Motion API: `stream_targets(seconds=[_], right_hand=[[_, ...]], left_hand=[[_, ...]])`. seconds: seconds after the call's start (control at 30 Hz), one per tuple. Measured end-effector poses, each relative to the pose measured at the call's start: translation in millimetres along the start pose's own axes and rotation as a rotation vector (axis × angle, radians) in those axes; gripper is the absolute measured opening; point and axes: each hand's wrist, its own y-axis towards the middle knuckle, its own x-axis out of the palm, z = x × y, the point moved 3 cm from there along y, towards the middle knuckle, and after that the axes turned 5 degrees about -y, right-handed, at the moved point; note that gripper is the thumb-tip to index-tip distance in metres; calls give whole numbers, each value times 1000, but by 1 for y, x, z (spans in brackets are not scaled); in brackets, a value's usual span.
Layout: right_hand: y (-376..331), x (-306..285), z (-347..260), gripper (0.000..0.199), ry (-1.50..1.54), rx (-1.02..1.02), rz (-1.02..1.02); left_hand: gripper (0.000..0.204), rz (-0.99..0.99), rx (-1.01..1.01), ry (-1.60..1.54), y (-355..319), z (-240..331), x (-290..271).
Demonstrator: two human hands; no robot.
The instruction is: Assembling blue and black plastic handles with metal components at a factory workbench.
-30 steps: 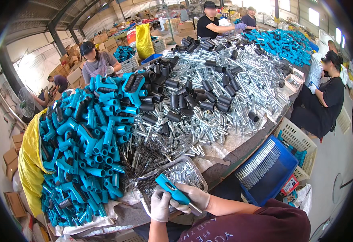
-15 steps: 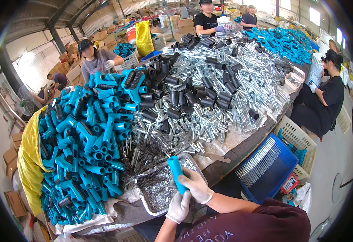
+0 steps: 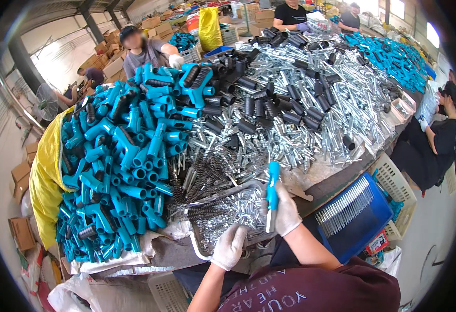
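Note:
My right hand, in a white glove, is closed around a teal plastic handle. The handle stands nearly upright, and a silver metal tube projects from its lower end. Over the near side of a white tray is my gloved left hand. Its fingers are drawn together; anything between them is too small or hidden to make out. Small metal parts fill the tray, with dark springs heaped beside and behind it.
Teal T-shaped housings are piled at left beside a yellow sack. Metal rods and black sleeves cover the table beyond. At right, a blue bin holds rows of rods. Co-workers are around the table.
My hands have moved apart. The teal handle, earlier between both hands, is now in my right hand alone, more upright, with a metal tube showing below it. My left hand has moved toward the tray's near edge.

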Motion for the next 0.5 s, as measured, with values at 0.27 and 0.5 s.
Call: stream_targets(seconds=[0.27,0.5], right_hand=[[26,-36,-14,38,-99,-34,-20],[74,-10,-54,37,-370,-250,-32]], left_hand=[[30,163,-50,-133,2,4,-26],[24,642,33,-153,-23,-28,-67]])
